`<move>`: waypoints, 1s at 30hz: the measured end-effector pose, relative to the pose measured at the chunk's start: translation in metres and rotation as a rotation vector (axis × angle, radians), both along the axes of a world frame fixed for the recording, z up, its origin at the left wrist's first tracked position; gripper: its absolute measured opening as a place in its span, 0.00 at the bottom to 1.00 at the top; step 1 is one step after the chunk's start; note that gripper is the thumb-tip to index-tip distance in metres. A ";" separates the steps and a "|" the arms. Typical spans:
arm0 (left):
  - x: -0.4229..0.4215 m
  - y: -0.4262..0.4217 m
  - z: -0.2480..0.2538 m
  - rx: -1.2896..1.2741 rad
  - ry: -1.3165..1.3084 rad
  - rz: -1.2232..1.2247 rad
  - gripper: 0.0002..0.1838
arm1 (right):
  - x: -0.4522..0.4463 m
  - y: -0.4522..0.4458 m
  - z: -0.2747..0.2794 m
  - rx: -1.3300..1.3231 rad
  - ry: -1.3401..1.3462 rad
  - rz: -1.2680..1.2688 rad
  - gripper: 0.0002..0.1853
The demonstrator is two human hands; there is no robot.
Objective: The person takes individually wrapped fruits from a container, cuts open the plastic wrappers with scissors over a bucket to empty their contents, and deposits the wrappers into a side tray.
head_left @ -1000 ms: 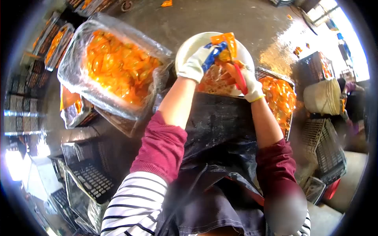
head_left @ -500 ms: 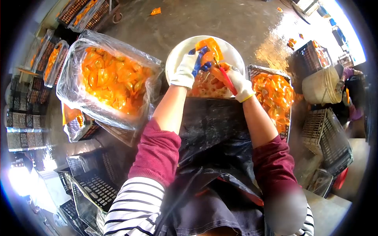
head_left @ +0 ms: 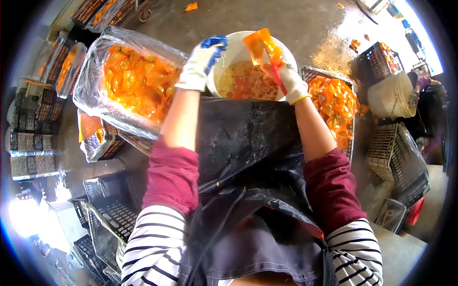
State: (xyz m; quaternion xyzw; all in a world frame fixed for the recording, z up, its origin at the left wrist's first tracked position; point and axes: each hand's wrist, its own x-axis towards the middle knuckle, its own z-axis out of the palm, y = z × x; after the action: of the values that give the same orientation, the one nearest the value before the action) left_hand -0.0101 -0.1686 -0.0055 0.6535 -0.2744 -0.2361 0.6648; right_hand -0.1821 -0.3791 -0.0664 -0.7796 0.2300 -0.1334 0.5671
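My left hand (head_left: 205,62), in a white glove with blue palm and fingertips, is over the left rim of a white bucket (head_left: 292,57). Its fingers and thumb are apart, with nothing visible between them. Above the bucket's right side, my gloved right hand (head_left: 292,83) is closed around a red-handled tool (head_left: 278,78) whose working end I cannot make out. An orange plastic packet (head_left: 262,45) sticks up from the same hand, above the tool. Inside the bucket lies a cloudy liquid (head_left: 238,78) with reddish and pale bits.
To the left stands a crate lined with clear plastic (head_left: 88,81), full of orange packets (head_left: 138,83). Another crate of orange packets (head_left: 331,105) is at right. Beyond it, a co-worker's hand (head_left: 413,99) is at a pale bucket (head_left: 391,95). Stacked black crates (head_left: 112,214) stand lower left.
My left hand has come away from the orange packet and moved left to the bucket's rim. My right hand has kept the packet and red-handled tool, rising slightly.
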 end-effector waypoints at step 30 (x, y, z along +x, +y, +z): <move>0.132 0.273 0.085 1.268 -1.390 0.911 0.34 | -0.046 -0.025 0.035 1.101 -0.723 -0.287 0.38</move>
State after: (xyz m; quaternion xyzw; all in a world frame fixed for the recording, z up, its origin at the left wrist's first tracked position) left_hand 0.1215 0.1046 0.0793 0.9160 -0.1497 0.3640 -0.0782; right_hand -0.2285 -0.4040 -0.0317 -0.2449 0.1614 -0.3231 0.8997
